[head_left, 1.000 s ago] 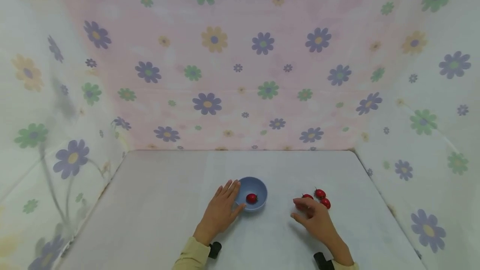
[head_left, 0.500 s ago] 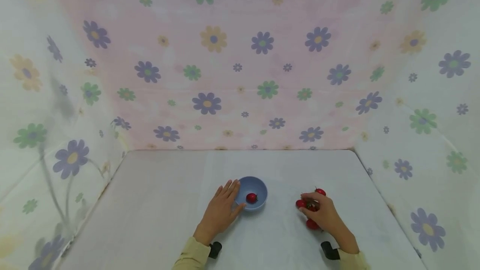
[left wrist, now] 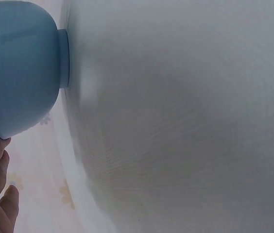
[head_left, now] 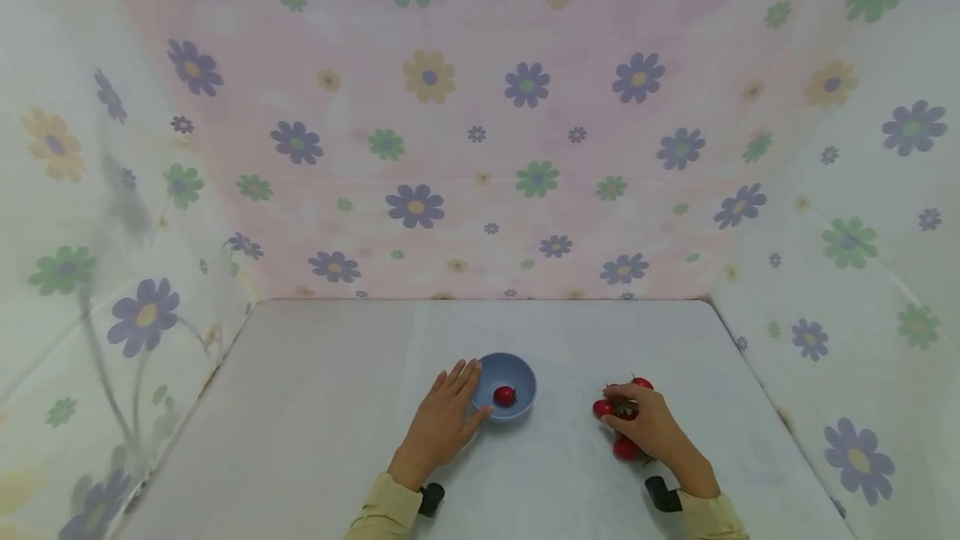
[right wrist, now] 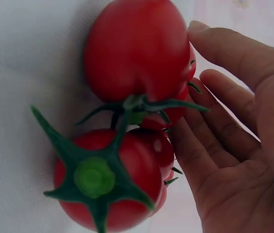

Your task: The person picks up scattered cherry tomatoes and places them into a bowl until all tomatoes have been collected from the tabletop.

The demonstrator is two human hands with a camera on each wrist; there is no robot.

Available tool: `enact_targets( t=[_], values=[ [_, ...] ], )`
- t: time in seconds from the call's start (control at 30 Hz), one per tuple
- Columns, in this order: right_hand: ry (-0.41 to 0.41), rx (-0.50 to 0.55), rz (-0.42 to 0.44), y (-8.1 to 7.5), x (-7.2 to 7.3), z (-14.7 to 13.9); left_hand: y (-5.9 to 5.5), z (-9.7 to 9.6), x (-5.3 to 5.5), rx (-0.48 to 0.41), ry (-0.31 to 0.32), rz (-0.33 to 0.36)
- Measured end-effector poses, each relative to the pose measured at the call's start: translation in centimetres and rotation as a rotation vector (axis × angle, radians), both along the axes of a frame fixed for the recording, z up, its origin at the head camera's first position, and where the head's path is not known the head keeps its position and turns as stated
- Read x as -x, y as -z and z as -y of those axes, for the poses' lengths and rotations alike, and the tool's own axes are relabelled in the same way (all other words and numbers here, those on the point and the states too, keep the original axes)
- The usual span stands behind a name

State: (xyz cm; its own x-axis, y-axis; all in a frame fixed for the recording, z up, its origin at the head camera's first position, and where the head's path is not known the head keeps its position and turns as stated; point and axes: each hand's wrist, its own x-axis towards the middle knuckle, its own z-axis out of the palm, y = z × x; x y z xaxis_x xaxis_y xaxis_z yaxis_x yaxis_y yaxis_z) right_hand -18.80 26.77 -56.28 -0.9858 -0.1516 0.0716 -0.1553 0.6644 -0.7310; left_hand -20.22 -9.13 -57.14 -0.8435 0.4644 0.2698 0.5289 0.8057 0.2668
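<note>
My left hand (head_left: 438, 425), straight-fingered, touches the blue bowl (head_left: 516, 370); my right hand (head_left: 654, 427) meets cherry tomatoes (right wrist: 134, 48), its grip unclear

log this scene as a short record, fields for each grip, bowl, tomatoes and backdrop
bowl: round, smooth blue bowl, upright on the white tabletop
bowl contents: one oval red tomato with a green stem
left grip: bare hand, fingers touching the bowl's left rim in the head view
right grip: bare hand, thumb and fingers about the loose tomatoes; whether it pinches one is unclear
loose tomatoes: several, red, green-stemmed, right of the bowl; exact count hidden
backdrop: pink and white, flower-printed
</note>
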Motion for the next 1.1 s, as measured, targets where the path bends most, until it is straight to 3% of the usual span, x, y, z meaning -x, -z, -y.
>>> enact_targets(
  t=[0.63,0.8,1.1],
  values=[
    [-0.01,-0.065,0.134,0.2,1.0,0.3,-0.4,0.0,0.0,0.031,-0.002,0.046],
    [-0.021,-0.12,0.141,0.5,1.1,0.3,-0.7,-0.1,-0.1,0.02,0.002,0.047],
    [-0.02,-0.126,0.15,0.4,1.1,0.5,-0.5,-0.1,-0.1,0.006,-0.006,0.057]
  ],
)
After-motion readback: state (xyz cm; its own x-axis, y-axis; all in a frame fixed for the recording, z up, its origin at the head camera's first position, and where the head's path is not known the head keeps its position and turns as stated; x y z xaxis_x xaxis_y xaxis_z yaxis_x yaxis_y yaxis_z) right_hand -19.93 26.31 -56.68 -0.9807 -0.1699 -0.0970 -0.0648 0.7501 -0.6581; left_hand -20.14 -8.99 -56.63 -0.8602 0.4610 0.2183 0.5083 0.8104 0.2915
